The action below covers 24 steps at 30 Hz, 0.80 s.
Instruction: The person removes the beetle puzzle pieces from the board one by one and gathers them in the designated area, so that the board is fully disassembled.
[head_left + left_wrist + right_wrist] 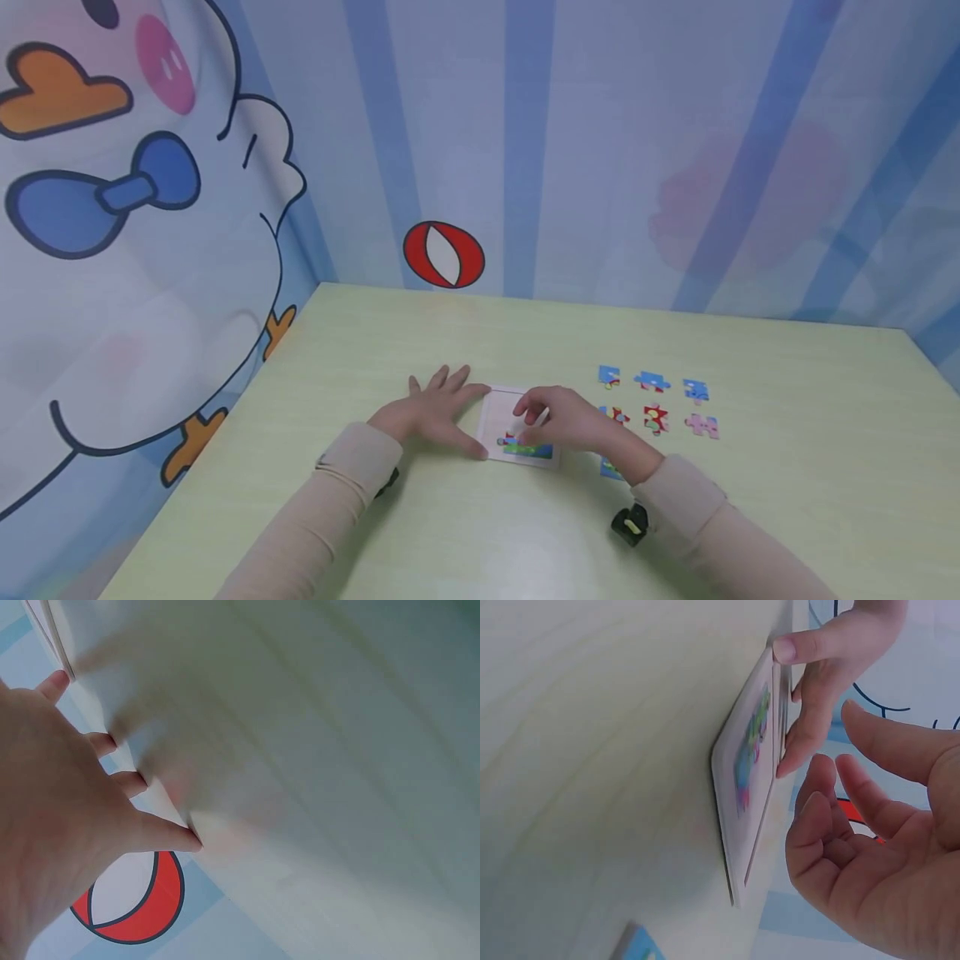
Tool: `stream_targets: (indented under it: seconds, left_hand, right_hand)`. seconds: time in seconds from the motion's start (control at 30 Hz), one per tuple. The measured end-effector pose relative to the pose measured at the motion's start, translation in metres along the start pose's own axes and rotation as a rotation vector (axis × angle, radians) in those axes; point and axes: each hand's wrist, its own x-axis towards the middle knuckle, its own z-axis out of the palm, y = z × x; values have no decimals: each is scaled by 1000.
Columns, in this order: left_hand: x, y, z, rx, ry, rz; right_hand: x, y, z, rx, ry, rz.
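A small white puzzle tray (525, 463) lies flat on the table, with joined blue, green and red puzzle pieces (534, 451) along its near side. My left hand (435, 412) has its fingers spread on the table at the tray's left edge, the thumb and forefinger touching the rim. Over the tray's right part hovers my right hand (573, 421), fingers loosely bent. In the right wrist view, that hand (877, 862) has its thumb and forefinger apart with nothing between them, beside the tray (724, 780). It covers part of the tray in the head view.
Right of the tray lie several loose puzzle pieces in rows, among them a blue piece (652, 382), a red piece (656, 418) and a pink piece (702, 426). The right forearm partly covers some. A striped cloth backdrop (600, 167) stands behind the pale table (810, 458).
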Motion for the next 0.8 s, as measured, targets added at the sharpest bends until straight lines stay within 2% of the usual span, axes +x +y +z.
stream_targets:
  seconds: [0.53, 0.8]
  left_hand:
    - [-3, 1, -3, -1, -7, 12]
    - [-4, 2, -4, -6, -14, 10]
  right_hand:
    - [9, 6, 16, 6, -10, 13]
    - [10, 6, 20, -36, 5, 17]
